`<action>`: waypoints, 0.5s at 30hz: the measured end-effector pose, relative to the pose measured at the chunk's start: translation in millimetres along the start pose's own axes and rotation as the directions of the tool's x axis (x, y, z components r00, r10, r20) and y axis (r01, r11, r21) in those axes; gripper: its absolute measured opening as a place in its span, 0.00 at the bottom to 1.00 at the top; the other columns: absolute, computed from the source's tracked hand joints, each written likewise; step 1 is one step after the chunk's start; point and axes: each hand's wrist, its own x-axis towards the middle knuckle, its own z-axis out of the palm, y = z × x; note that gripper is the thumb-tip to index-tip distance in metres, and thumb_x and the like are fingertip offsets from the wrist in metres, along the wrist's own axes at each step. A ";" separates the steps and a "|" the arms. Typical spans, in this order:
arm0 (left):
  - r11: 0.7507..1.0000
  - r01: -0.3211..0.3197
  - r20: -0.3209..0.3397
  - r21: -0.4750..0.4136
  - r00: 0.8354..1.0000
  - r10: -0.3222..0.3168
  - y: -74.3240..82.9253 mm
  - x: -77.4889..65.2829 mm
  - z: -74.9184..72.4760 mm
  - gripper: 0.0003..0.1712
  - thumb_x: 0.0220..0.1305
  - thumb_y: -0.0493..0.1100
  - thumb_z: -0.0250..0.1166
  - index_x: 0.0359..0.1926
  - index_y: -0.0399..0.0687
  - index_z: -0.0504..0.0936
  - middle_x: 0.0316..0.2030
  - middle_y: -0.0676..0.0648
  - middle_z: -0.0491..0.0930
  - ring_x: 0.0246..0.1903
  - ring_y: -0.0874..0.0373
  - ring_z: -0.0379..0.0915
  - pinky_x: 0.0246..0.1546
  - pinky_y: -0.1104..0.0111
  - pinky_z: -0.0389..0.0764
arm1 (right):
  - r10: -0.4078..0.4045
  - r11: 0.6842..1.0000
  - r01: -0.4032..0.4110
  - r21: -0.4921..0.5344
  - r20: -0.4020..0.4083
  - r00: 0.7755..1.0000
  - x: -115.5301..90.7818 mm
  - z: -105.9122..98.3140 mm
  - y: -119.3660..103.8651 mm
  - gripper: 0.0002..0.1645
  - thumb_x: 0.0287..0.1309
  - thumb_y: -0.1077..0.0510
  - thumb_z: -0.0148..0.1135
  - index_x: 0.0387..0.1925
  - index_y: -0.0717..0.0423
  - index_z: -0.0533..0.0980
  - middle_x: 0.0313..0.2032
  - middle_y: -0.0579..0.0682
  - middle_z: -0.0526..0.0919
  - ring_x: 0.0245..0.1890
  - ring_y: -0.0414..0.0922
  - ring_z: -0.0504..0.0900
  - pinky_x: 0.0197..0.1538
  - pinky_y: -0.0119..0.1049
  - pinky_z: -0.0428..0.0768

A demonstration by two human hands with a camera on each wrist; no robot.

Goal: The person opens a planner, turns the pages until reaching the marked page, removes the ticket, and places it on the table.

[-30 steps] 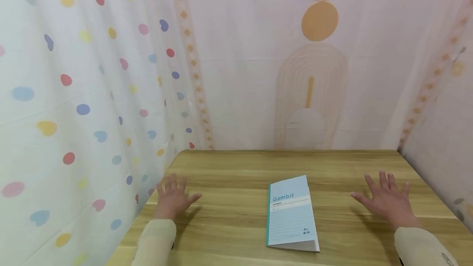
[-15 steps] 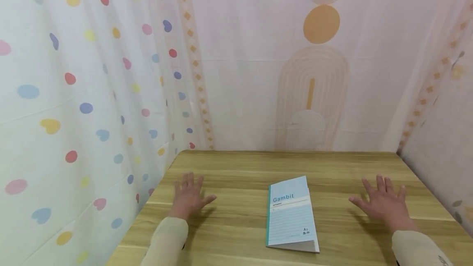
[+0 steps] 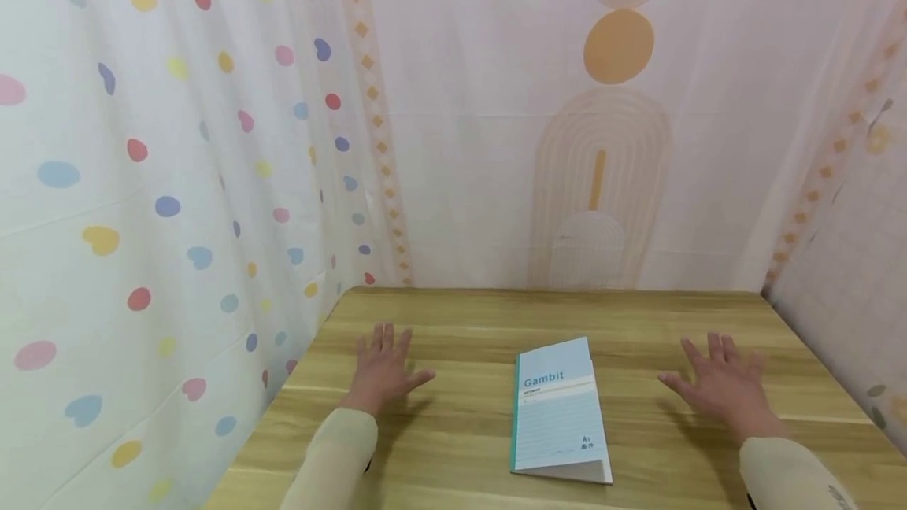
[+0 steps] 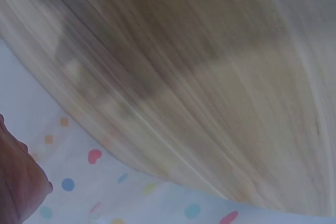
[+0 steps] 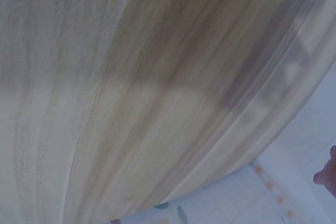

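A light blue notebook [image 3: 558, 412] with "Gambit" on its cover lies on the wooden table [image 3: 453, 313]. Its teal spine is on the left, and the lower right corner of the cover lifts slightly from the pages. To the left of it, my left hand [image 3: 383, 372] hovers over the table, palm down, fingers spread. My right hand [image 3: 726, 384] hovers likewise on the right side. Both hold nothing and stand apart from the notebook. Each wrist view catches part of a hand at its edge: the left hand [image 4: 21, 177] and the right hand [image 5: 328, 176], with shadows on the wood.
Polka-dot curtain [image 3: 177, 179] hangs along the table's left side. A pale curtain [image 3: 468, 140] with arch and circle prints closes off the back, and another pale curtain [image 3: 864, 274] runs along the right.
My left hand has moved rightward, toward the notebook. My right hand has shifted slightly left. The notebook has stayed in place, and the head view has turned a little.
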 end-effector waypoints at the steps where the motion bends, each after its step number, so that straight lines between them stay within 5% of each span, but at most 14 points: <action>1: 1.000 0.001 0.011 -0.004 1.000 -0.001 1.2 0.9 0.1 0.57 0.60 0.75 0.58 0.76 0.42 0.57 0.73 0.24 0.45 0.73 0.30 0.37 0.67 0.34 0.38 | -0.001 1.000 0.001 0.008 0.006 1.000 0.8 0.9 -1.4 0.56 0.65 0.25 0.47 0.69 0.71 0.60 0.67 0.84 0.44 0.67 0.80 0.42 0.60 0.80 0.34; 15: 0.997 -0.059 0.040 -0.045 0.997 0.061 41.0 15.6 2.3 0.55 0.61 0.74 0.57 0.76 0.44 0.57 0.74 0.29 0.47 0.74 0.34 0.38 0.69 0.37 0.40 | 0.007 0.998 -0.008 0.063 0.021 1.000 11.3 0.8 -21.4 0.56 0.66 0.26 0.45 0.71 0.70 0.58 0.68 0.83 0.43 0.68 0.78 0.41 0.61 0.78 0.38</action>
